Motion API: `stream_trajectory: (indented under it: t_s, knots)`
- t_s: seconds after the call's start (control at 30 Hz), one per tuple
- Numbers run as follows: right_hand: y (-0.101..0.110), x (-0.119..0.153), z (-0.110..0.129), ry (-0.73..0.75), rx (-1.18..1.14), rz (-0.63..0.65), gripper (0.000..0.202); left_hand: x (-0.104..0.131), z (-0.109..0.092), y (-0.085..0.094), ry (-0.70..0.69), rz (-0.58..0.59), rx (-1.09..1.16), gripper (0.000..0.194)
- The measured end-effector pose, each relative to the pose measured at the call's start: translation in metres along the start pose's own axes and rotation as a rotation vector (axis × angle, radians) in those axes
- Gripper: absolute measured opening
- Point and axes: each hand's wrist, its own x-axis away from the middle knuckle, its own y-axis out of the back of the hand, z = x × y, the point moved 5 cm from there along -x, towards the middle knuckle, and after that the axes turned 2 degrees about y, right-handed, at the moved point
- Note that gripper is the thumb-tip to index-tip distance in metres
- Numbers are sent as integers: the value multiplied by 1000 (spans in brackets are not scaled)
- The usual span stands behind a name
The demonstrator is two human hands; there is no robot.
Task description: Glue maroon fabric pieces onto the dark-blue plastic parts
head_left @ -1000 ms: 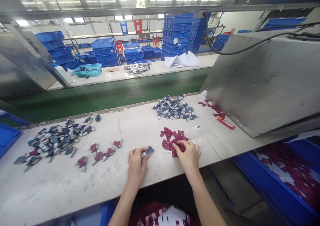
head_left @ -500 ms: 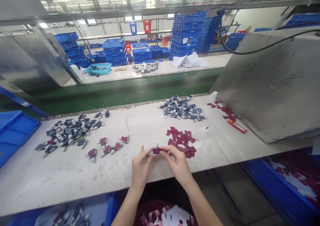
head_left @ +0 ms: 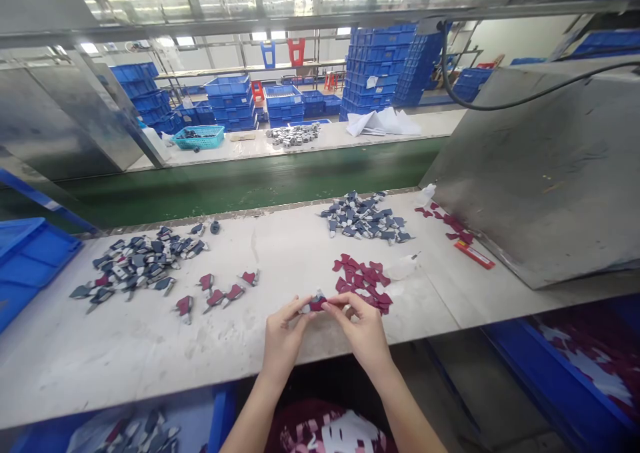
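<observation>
Between my two hands is a small grey and maroon plastic part (head_left: pixel 317 303), held just above the near edge of the worktable. Thumb and fingers of my left hand (head_left: pixel 284 329) pinch its left end. My right hand (head_left: pixel 363 329) pinches its right end, fingers closed. Just right of it lies a heap of loose maroon pieces (head_left: pixel 361 279). Several assembled parts with maroon faces (head_left: pixel 215 297) lie to the left of my hands. Farther back are a pile of grey parts (head_left: pixel 365 217) and, on the left, a larger grey pile (head_left: pixel 143 261).
A metal housing (head_left: pixel 545 173) stands on the right, with a red and white packet (head_left: pixel 474 254) beside it. Blue bins flank the table (head_left: pixel 240 353), one on the left (head_left: pixel 35 259). A green conveyor belt (head_left: pixel 250 186) runs behind, with a turquoise basket (head_left: pixel 200 138) beyond.
Both hands stay together at the part. The fingers have shifted slightly apart and more of the part's grey and maroon surface shows. The piles look the same.
</observation>
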Motion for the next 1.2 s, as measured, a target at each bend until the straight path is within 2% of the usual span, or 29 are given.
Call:
stream_trajectory:
  t_s: [0.2,0.3,0.43,0.5,0.57,0.67,0.83,0.97,1.13,1.2]
  knots:
    - [-1,3,16,214,29,-46,22,0,-3,-8,123,-46,273,26]
    - [0,3,19,252,34,-78,20,1,-7,-10,180,-45,360,28]
    - [3,-1,12,125,-89,-47,19,3,-9,-11,223,-25,389,31]
    - [2,-4,7,12,-210,46,30,5,-10,-12,208,-20,397,32]
    - [-1,-6,5,-64,-312,158,32,7,-14,-12,187,-15,400,31]
    - [-1,-6,10,-69,-402,229,23,11,-24,-12,190,13,385,30]
    - [3,-3,20,21,-450,148,19,15,-38,-11,201,46,340,33]
    - [5,2,25,84,-430,130,20,17,-39,-12,154,62,269,31]
    - [6,9,27,103,-418,86,21,22,-50,-14,-50,0,176,22]
    - [5,10,27,108,-426,71,20,24,-55,-15,-91,2,162,20]
